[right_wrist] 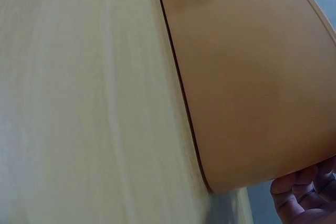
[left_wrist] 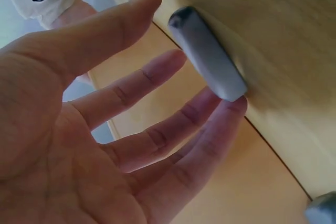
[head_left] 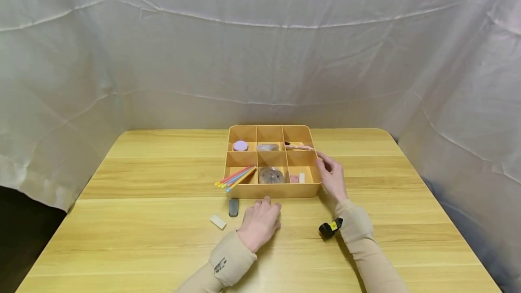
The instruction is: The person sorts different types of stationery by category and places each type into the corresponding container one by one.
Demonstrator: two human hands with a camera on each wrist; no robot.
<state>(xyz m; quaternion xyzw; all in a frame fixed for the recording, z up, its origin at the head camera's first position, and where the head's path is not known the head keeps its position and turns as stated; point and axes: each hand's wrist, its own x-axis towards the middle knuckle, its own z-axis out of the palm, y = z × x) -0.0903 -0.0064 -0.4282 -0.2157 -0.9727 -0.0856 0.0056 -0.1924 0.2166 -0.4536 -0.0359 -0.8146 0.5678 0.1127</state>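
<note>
An orange-tan divided box (head_left: 273, 191) stands on the table. My left hand (head_left: 259, 220) is low before its front wall, fingers bent loosely. In the left wrist view, a small grey block (left_wrist: 207, 53), perhaps an eraser, is by my fingertips; one finger seems to touch its end, while the thumb stays apart. From the head view my hand hides this block. My right hand (head_left: 333, 177) touches the box's right side near the rim. The right wrist view shows its bent fingertips (right_wrist: 286, 183) against that side; the thumb's contact is unclear.
A dark grey block (head_left: 233, 207) and a white eraser (head_left: 218, 222) lie left of my left hand. Pencils (head_left: 238, 177) jut over the box's front left. Inside are a purple-lidded round thing (head_left: 240, 146), a clear round dish (head_left: 271, 175) and a small white block (head_left: 301, 177).
</note>
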